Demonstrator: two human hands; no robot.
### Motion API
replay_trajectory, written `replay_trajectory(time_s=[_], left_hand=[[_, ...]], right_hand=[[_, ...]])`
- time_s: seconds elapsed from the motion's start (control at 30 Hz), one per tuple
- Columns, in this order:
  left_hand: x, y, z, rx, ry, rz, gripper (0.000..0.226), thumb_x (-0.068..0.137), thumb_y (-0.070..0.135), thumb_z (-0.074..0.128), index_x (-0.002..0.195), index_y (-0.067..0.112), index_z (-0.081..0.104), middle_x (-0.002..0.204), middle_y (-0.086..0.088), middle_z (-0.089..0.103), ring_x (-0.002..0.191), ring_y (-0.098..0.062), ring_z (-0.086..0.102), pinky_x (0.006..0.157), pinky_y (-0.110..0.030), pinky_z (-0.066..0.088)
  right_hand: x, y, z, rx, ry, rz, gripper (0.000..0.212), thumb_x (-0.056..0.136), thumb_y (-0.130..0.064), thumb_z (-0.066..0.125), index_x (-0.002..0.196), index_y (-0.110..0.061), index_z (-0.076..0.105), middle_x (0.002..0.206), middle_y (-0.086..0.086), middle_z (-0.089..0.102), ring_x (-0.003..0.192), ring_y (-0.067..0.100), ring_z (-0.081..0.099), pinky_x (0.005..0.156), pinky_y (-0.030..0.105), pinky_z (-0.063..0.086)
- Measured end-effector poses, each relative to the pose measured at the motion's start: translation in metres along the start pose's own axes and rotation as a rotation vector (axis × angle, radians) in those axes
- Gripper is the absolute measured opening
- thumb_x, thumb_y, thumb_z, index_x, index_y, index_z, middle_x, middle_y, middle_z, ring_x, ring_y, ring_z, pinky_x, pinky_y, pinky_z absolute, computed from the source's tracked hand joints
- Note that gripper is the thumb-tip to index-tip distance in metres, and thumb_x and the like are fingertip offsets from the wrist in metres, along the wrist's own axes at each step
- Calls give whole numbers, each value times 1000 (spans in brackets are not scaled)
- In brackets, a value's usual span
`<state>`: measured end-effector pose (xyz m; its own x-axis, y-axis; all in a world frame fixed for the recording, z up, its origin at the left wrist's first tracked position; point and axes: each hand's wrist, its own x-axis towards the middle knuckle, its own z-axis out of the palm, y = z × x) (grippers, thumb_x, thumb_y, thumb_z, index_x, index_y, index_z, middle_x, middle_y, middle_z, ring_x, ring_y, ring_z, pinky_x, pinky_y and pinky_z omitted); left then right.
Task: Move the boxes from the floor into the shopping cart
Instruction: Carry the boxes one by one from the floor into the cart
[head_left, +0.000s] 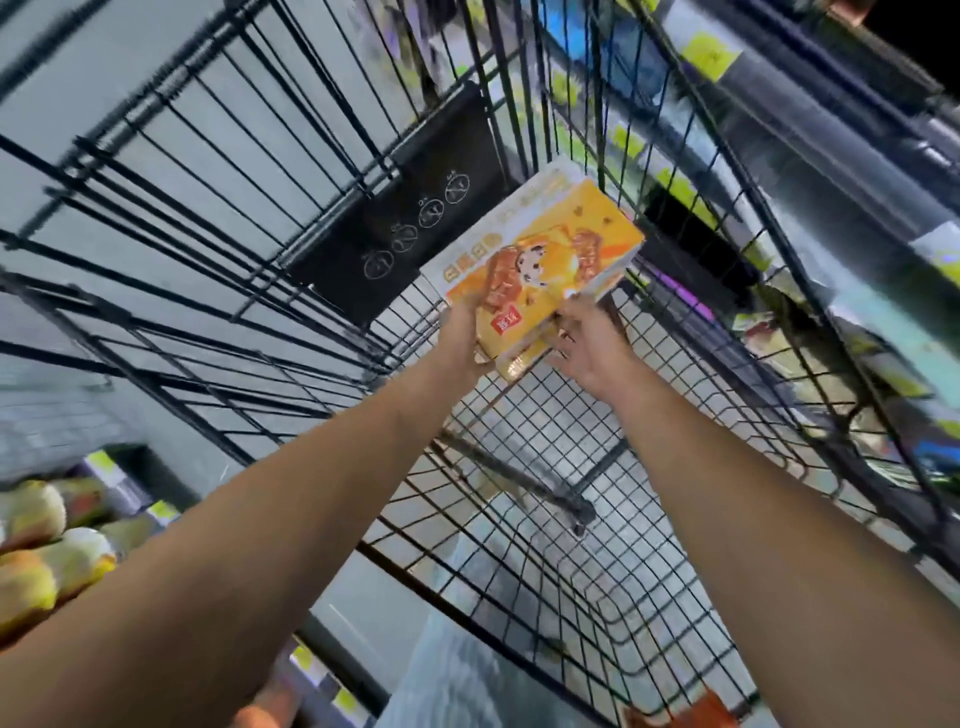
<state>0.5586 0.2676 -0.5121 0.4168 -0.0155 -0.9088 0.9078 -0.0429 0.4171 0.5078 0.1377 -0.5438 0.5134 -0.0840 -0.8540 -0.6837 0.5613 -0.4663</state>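
both arms are stretching straight forward into the shopping cart (441, 140) — the left hand (462, 332) and right hand (592, 348) are clasping the near end of the tilted orange box (545, 249) from either side, inside the basket by its far wall.

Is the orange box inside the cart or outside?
Inside: the left hand and right hand hold the orange box between the walls of the cart.
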Motion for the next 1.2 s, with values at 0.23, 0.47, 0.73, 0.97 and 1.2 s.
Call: replay_trajectory(time_s=[0.23, 0.47, 0.73, 0.97, 1.2], left_hand=[[-36, -16, 55, 48, 105, 79, 55, 78, 54, 53, 116, 15, 54, 118, 0, 58, 109, -22, 56, 96, -43, 47], [-129, -58, 130, 349, -213, 203, 22, 98, 24, 38, 85, 18, 54, 82, 2, 52, 58, -8, 52, 60, -25, 32], [-252, -203, 227, 600, -316, 319, 19, 95, 27, 45, 79, 20, 54, 80, 5, 58, 69, -11, 50, 63, -25, 34], [-345, -382, 309, 841, -488, 326, 15, 93, 28, 44, 81, 25, 52, 96, 4, 62, 90, -15, 56, 85, -31, 35], [-414, -542, 375, 1124, -716, 344, 15, 91, 35, 46, 82, 27, 54, 105, 5, 64, 80, -8, 58, 68, -26, 38]], right_hand=[[-68, -11, -36, -90, -82, -86, 21, 102, -34, 40, 99, -25, 59, 103, -5, 66, 106, 19, 58, 95, 40, 38], [-164, 2, -122, 82, -31, -226, 20, 100, -29, 42, 93, -18, 56, 95, 0, 68, 84, 17, 63, 69, 30, 47], [-315, 92, -288, 261, 63, -381, 23, 100, -31, 39, 94, -16, 56, 93, 4, 68, 85, 17, 62, 77, 32, 44], [-435, 209, -442, 436, 213, -456, 24, 99, -33, 39, 89, -20, 57, 93, 1, 66, 85, 15, 61, 91, 36, 38], [-537, 333, -563, 735, 440, -536, 21, 100, -30, 39, 91, -20, 55, 94, 2, 64, 84, 16, 61, 73, 30, 45]])
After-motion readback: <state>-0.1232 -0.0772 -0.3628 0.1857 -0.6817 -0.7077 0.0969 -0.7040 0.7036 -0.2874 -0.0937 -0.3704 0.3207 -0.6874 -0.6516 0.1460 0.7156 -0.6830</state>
